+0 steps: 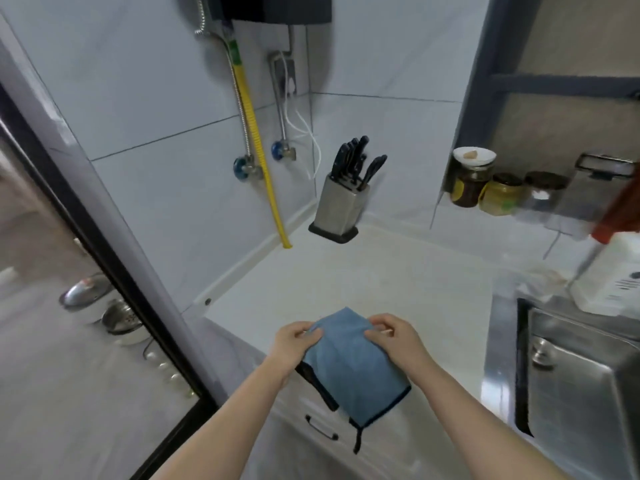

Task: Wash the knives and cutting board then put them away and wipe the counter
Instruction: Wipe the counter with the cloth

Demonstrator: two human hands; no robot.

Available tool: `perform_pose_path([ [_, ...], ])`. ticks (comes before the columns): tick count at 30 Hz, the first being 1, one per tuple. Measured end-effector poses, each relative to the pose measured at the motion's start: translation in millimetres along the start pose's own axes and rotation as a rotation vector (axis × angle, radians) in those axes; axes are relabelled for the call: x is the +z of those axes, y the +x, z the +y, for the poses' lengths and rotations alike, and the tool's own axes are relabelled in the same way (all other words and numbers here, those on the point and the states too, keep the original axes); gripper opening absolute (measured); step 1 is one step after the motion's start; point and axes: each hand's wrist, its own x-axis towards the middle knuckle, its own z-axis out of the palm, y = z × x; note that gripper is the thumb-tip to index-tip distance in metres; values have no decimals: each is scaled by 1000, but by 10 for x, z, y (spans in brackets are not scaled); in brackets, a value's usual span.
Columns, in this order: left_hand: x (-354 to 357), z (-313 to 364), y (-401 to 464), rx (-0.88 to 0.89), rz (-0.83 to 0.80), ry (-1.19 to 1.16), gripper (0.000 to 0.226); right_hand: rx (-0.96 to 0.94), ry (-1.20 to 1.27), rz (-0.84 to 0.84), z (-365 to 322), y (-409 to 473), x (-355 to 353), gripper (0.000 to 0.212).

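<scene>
A blue cloth with a dark edge hangs over the front edge of the white counter. My left hand pinches its upper left side and my right hand pinches its upper right side. A steel knife block stands in the back corner of the counter, with several black-handled knives in it. No cutting board is in view.
A steel sink lies at the right, with a white bottle behind it. Jars stand on a shelf at the back right. A yellow hose and valves run down the wall. Pots sit beyond a dark-framed partition on the left.
</scene>
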Motion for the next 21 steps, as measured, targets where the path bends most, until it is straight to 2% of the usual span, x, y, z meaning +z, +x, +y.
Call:
perform_pose_path([
  [6, -147, -265, 495, -195, 114, -3, 9, -26, -87, -86, 110, 816, 338, 15],
  [9, -206, -380, 814, -203, 187, 13, 9, -28, -104, -99, 210, 1202, 505, 23],
  [11, -252, -457, 965, -162, 292, 279, 26, -28, -165, -96, 341, 1359, 626, 31],
  [13, -280, -578, 1055, -21, 330, 671, 40, -115, -347, -110, 529, 1371, 755, 34],
  [15, -247, -716, 1108, 179, 205, 998, 44, -264, -562, -138, 764, 1264, 908, 39],
  [17, -150, -925, 1181, 275, 18, 1226, 47, -391, -817, -179, 941, 1124, 1046, 45],
  [19, -43, -1095, 1246, 267, -78, 1280, 55, -425, -915, -204, 1012, 1083, 1115, 50],
  [21, -31, -1111, 1332, 240, -92, 1300, 51, -442, -949, -179, 1051, 1180, 1131, 55],
])
